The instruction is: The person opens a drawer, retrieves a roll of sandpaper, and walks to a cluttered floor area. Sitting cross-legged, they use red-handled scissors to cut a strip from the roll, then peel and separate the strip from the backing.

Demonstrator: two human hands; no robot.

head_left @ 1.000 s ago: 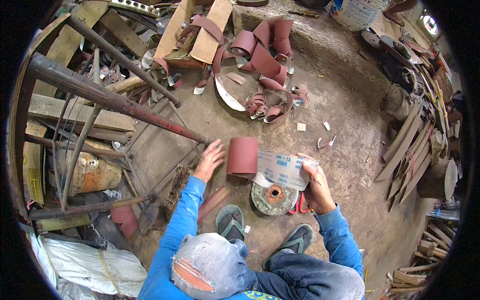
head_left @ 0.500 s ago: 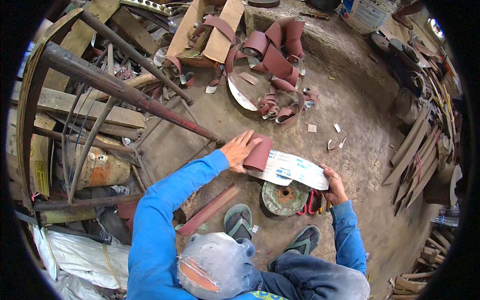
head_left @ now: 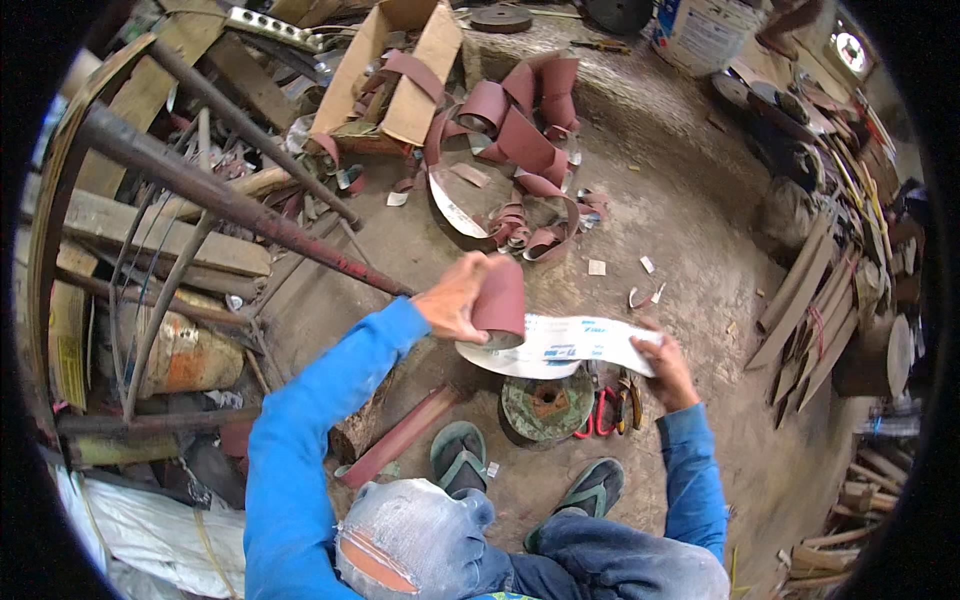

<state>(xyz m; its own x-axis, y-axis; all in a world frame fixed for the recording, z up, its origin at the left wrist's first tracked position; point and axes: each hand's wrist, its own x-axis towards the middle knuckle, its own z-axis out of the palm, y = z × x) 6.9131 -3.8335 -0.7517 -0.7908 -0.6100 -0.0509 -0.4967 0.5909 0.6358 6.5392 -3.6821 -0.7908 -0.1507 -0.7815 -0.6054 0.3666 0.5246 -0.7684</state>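
A strip of sandpaper [head_left: 575, 342] stretches between my hands, its white printed backing facing up along most of its length. At its left end it curls over, showing the reddish-brown grit side. My left hand [head_left: 456, 298] grips that curled end, thumb underneath. The fingers of my right hand [head_left: 668, 368] pinch the strip's other end. Below the strip stands a round greenish block with a hole in its middle [head_left: 530, 415]. Beside it lie red-handled scissors [head_left: 600, 412] and a tool with a yellow-and-black handle [head_left: 629, 402], nearest to my right hand.
Loose sandpaper strips [head_left: 525, 140] heap up ahead, beside an open cardboard box [head_left: 420, 95]. A metal frame [head_left: 250, 205] slants in from the left. Another reddish strip [head_left: 400, 437] lies near my feet. Wooden slats [head_left: 800, 300] are piled at the right.
My left hand has turned, and its thumb now shows under the curl. The curl has opened wider and the strip sags more. The whole view has shifted slightly.
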